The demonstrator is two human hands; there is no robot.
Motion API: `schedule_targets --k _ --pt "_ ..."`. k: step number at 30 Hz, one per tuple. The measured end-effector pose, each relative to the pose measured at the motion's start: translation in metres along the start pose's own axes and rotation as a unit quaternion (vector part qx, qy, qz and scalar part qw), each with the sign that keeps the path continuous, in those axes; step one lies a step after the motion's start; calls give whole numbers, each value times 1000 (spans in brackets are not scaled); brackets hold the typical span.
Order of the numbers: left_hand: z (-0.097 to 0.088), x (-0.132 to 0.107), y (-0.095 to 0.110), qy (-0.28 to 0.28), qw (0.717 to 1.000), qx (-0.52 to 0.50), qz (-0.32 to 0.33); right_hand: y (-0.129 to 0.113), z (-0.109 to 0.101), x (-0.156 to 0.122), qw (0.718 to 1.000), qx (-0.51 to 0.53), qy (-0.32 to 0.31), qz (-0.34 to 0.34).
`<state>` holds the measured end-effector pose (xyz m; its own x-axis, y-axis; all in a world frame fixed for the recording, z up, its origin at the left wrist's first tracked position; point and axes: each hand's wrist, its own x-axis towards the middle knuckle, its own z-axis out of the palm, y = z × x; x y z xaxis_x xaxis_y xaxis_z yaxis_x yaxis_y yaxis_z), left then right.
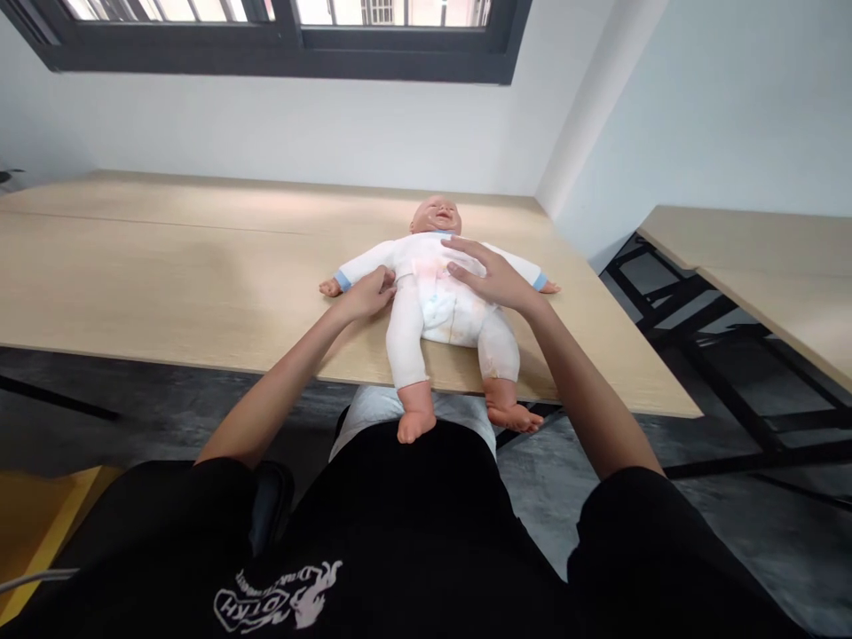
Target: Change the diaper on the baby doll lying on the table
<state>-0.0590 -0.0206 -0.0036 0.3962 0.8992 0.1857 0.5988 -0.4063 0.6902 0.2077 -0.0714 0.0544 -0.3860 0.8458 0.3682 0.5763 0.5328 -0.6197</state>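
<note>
A baby doll (407, 342) lies on its back, its head toward the wall and its feet hanging past the table's front edge. It has a white top with blue cuffs, white cloth legs and a white diaper (447, 318) round its hips. My left hand (371, 293) is at the doll's hip on the left of the view, fingers bent together at the diaper's side edge; the fingertips are partly hidden. Over the belly and the diaper's upper front, my right hand (493, 275) rests with its fingers stretched and apart.
The light wooden table (200, 266) stands against a white wall below a dark-framed window (399, 55). Another table (765, 257) with black folding legs is on the right. Something yellow (53, 515) is at the lower left, beside a black seat.
</note>
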Motion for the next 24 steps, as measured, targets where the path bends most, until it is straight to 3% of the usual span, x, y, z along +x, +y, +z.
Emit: schedule_targets --k 4,12,18,24 --pt "4 8 -11 -9 999 49 -12 14 13 4 999 13 -43 13" --pt "-4 10 -17 27 983 179 -36 13 19 0 999 20 -31 19" --pt "-11 5 -14 21 992 72 -98 13 19 -1 999 19 -31 10" --pt "-15 4 -7 96 989 -30 -111 13 19 -2 999 19 -27 11"
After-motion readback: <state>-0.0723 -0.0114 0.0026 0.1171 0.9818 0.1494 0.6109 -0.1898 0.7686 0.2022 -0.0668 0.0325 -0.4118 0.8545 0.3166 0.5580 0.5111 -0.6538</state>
